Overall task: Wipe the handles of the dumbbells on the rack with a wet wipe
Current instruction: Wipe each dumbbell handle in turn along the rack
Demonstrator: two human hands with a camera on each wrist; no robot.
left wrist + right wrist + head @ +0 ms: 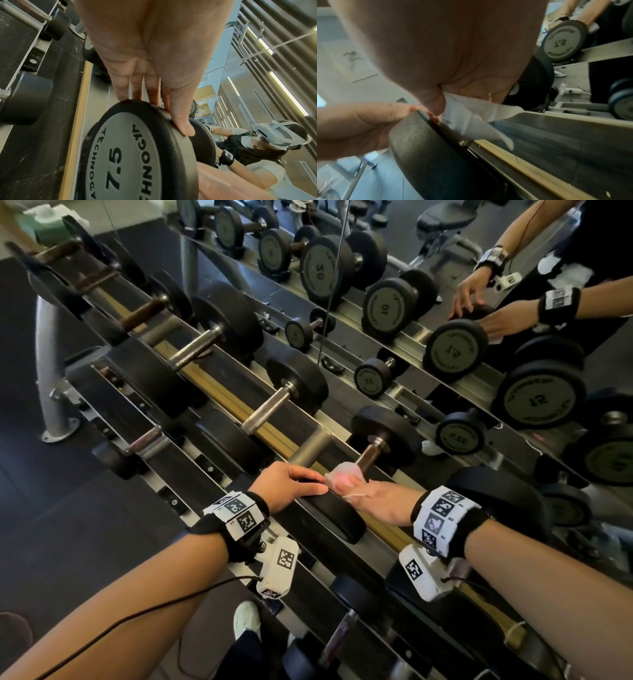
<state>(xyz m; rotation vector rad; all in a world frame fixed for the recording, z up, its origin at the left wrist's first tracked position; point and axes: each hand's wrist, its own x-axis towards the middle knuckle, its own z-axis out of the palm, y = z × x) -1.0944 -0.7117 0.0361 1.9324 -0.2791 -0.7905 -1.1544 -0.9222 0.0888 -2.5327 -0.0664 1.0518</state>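
From the head view, the white crumpled wet wipe [343,478] is wrapped round the near end of the brownish metal handle [370,454] by the right hand [376,501], mid-wipe, with bare handle left toward the far head.

Left wrist view: the black rubber 7.5 dumbbell head [130,152] is steadied by the left hand [150,60], fingers straight over its rim.

Right wrist view: the wipe is pinched tight against that head, so sliding room is only outward, probably.

— Dumbbell [373,446] heads? Matte black [180,155], with a pale grey end disc and black lettering. Handle [368,455]: brownish metal.

— Wet wipe [342,477]? White, translucent, flushed pink over the fingers.

— Rack [239,405]? Dark trays, silver-grey frame, one yellow-tan strip.

— Wristbands [442,518]? Black, with white blocks bearing black-and-white square codes.
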